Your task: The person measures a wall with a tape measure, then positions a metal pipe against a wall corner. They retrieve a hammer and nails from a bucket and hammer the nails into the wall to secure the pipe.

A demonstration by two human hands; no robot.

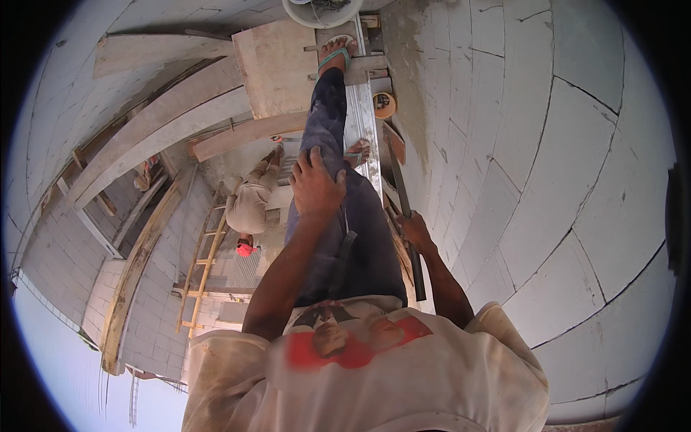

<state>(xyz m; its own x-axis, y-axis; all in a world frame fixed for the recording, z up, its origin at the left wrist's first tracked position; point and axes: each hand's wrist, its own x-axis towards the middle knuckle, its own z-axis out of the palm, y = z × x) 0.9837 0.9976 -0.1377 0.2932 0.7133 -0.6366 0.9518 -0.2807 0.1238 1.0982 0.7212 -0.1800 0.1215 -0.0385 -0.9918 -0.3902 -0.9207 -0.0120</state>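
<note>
My left hand [317, 180] lies on my dark trousers [338, 245] near the knee, its fingers spread and nothing in them. On the right, my right hand [415, 230] is closed around a long, dark, straight bar [398, 176]. The bar runs lengthwise beside my right leg, close to the block wall [497, 209]. Whether it is a pipe or a flat strip I cannot tell. One sandalled foot [335, 56] rests on boards ahead of me.
An orange tub [384, 105] with small items stands by the wall. Farther ahead is a white bucket [322, 13]. A plywood sheet [275, 66] lies left of my foot. Below left, a co-worker [252, 205] in a red cap is near a wooden ladder [205, 263].
</note>
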